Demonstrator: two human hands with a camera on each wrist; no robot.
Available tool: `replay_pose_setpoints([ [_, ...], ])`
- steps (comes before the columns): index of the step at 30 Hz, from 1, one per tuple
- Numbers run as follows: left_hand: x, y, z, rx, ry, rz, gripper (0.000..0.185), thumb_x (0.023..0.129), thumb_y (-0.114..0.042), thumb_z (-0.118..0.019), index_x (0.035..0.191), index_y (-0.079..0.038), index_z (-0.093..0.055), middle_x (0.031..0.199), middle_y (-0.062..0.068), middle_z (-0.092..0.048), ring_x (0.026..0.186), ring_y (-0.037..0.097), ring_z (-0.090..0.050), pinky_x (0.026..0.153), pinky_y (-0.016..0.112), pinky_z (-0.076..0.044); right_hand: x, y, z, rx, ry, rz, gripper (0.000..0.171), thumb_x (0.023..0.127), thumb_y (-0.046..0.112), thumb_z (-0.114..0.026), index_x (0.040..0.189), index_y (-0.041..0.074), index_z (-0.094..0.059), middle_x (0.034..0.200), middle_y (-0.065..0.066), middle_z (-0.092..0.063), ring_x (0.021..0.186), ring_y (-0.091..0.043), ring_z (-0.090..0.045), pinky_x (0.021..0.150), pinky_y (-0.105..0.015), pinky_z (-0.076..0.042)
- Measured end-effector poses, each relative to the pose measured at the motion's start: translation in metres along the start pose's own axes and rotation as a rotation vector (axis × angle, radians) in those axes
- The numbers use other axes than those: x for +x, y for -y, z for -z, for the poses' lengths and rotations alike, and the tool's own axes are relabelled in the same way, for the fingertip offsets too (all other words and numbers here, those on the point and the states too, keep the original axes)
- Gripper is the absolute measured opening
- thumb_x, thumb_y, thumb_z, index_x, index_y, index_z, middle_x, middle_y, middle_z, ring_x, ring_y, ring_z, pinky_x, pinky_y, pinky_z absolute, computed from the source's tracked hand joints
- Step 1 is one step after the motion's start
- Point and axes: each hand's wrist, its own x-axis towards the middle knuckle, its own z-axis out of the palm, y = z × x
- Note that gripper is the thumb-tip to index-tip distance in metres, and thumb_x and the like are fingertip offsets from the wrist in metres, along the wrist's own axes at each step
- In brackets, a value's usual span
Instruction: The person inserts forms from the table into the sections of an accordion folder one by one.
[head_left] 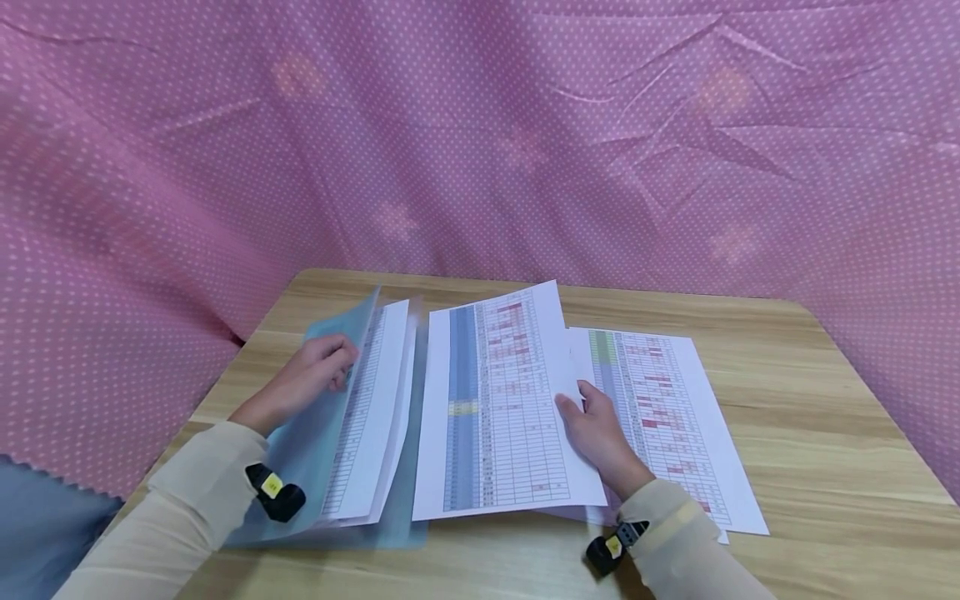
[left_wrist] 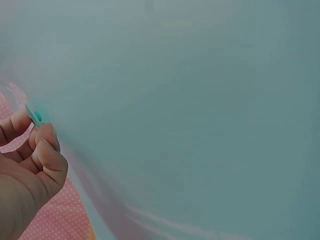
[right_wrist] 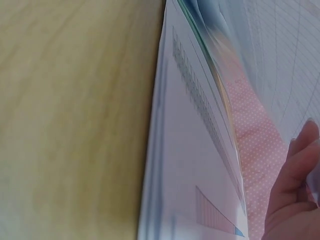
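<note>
Sheet (head_left: 498, 408) edge pinched by right hand (head_left: 600, 433); left hand (head_left: 315, 375) apparently lifts folder cover (head_left: 330, 400).

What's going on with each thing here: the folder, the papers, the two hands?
Translucent blue plastic folder: open, front cover lifted.
Printed sheets inside the folder: lying in it, partly raised.
Middle printed table sheet: lifted off the table, held.
Right printed sheets: flat on the wooden table.
Left hand: pinches the folder cover.
Right hand: grips the middle sheet.

Curtained desk (head_left: 825, 400) with spreadsheet printouts (head_left: 495, 408)
</note>
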Motion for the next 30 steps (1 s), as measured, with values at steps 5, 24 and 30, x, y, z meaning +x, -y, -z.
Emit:
replay_pose_setpoints([
  [5, 0.0, 0.001, 0.0, -0.003, 0.0, -0.006, 0.028, 0.098, -0.028, -0.041, 0.084, -0.005, -0.047, 0.075, 0.01, -0.045, 0.069, 0.023, -0.049, 0.068, 0.033, -0.038, 0.0, -0.001, 0.0, 0.021, 0.01, 0.007, 0.039, 0.099, 0.024, -0.045, 0.136, 0.012, -0.043, 0.107, -0.008, -0.063, 0.085, -0.017, -0.062, 0.074, -0.029, -0.049],
  [24, -0.003, -0.001, 0.001, -0.003, 0.001, 0.011, 0.03, 0.098, -0.029, -0.041, 0.085, -0.003, -0.048, 0.077, 0.012, -0.046, 0.071, 0.023, -0.05, 0.07, 0.034, -0.039, 0.001, 0.002, -0.022, 0.084, 0.062, -0.025, 0.036, 0.098, 0.027, -0.045, 0.132, 0.013, -0.046, 0.1, -0.008, -0.065, 0.079, -0.019, -0.064, 0.069, -0.031, -0.05],
  [30, -0.004, -0.002, 0.002, 0.007, -0.004, 0.011, 0.029, 0.098, -0.029, -0.04, 0.086, -0.005, -0.049, 0.078, 0.013, -0.047, 0.073, 0.025, -0.05, 0.072, 0.036, -0.037, 0.001, 0.006, -0.021, 0.074, 0.052, -0.015, 0.036, 0.098, 0.026, -0.045, 0.131, 0.012, -0.047, 0.1, -0.009, -0.064, 0.079, -0.019, -0.064, 0.068, -0.031, -0.05],
])
